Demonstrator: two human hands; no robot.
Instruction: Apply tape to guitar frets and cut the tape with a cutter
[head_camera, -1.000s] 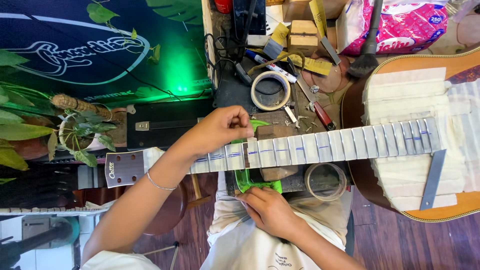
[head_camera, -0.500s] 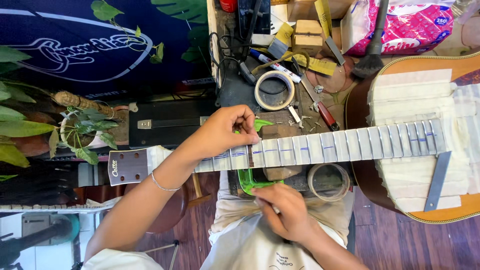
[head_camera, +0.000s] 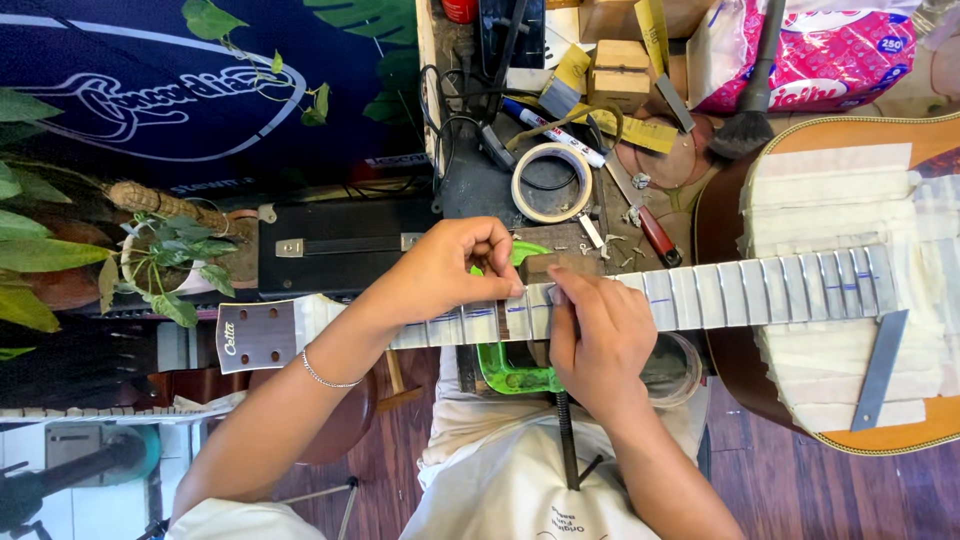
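Note:
An acoustic guitar lies across my lap, its neck (head_camera: 760, 290) wrapped in pale masking tape between the frets. My left hand (head_camera: 450, 275) grips the neck from the far side, with its fingertips on the fretboard beside a small wooden block (head_camera: 550, 264). My right hand (head_camera: 592, 342) closes over the neck from the near side, with the thumb pressed on the fretboard just under the block. A green clamp (head_camera: 505, 368) sits beneath the neck, and its dark bar (head_camera: 566, 440) runs down toward me. The guitar's headstock (head_camera: 255, 335) points left.
The guitar body (head_camera: 850, 200), taped in pale strips, lies at the right with a metal ruler (head_camera: 880, 370) on it. A tape roll (head_camera: 550, 182), marker, brush, wood blocks and a pink packet crowd the bench behind. A black case (head_camera: 340, 245) and potted plants stand left.
My right hand has come up from below the neck and now rests on the fretboard by the block. My left hand has stayed on the neck.

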